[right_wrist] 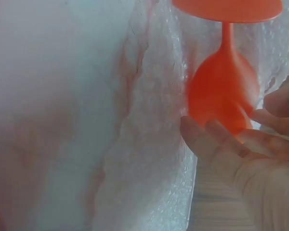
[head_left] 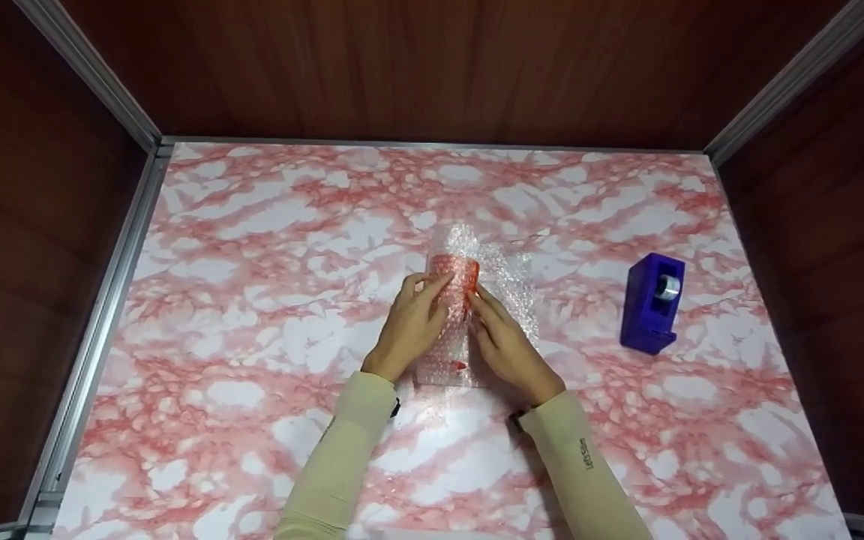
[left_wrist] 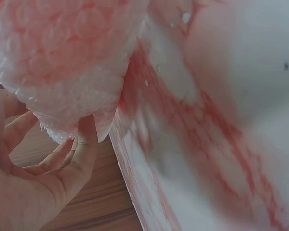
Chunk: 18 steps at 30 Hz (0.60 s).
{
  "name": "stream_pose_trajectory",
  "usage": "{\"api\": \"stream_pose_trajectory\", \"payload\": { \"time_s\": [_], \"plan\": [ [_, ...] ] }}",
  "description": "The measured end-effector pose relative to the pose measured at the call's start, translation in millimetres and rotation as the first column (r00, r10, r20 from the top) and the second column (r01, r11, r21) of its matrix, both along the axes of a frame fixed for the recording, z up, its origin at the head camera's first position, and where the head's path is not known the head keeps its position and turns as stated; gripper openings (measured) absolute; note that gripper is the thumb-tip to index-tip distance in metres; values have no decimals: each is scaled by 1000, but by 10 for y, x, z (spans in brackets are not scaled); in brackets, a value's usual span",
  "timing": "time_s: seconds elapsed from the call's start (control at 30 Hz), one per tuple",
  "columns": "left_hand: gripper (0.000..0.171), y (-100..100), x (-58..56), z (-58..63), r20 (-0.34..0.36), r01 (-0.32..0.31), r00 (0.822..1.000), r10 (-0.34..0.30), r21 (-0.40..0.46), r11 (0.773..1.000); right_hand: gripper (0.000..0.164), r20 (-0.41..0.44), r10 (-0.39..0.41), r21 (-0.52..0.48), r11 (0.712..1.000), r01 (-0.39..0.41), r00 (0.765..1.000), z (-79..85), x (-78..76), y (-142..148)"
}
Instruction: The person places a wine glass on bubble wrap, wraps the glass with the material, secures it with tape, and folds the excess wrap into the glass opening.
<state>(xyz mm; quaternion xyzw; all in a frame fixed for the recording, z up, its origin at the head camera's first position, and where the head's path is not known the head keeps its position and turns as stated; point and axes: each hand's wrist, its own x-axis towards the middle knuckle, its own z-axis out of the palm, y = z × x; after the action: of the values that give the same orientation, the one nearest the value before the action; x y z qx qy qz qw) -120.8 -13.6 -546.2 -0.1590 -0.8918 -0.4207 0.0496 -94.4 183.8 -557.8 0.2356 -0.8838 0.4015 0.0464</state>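
Observation:
An orange stemmed goblet (right_wrist: 224,86) lies on its side in a sheet of bubble wrap (head_left: 511,285), one layer of which covers it from the left. In the right wrist view its bowl, thin stem and round foot show bare on that side. My left hand (head_left: 411,322) holds the bubble wrap over the goblet, with fingertips curled at its edge in the left wrist view. On the other side, my right hand (head_left: 505,341) has its fingertips around the goblet's bowl, close to the mouth. The unrolled part of the wrap spreads flat on the right.
A purple tape dispenser (head_left: 646,311) with a roll of clear tape (head_left: 667,288) stands on the right of the red-and-white marbled table (head_left: 267,420). Dark wood panels (head_left: 432,67) with metal frame edges enclose the back and both sides.

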Motion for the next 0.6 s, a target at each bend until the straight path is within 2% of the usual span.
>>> {"api": "stream_pose_trajectory", "payload": {
  "time_s": [0.37,0.6],
  "plan": [
    [41,0,-7,-1,-52,-2,999,3,16,1000,55,86,22,-10,1000,-21,996,6,12,50],
    [41,25,-14,-9,-71,-12,997,14,33,999,50,11,8,-3,1000,-8,1000,-12,9,58]
  ]
}}
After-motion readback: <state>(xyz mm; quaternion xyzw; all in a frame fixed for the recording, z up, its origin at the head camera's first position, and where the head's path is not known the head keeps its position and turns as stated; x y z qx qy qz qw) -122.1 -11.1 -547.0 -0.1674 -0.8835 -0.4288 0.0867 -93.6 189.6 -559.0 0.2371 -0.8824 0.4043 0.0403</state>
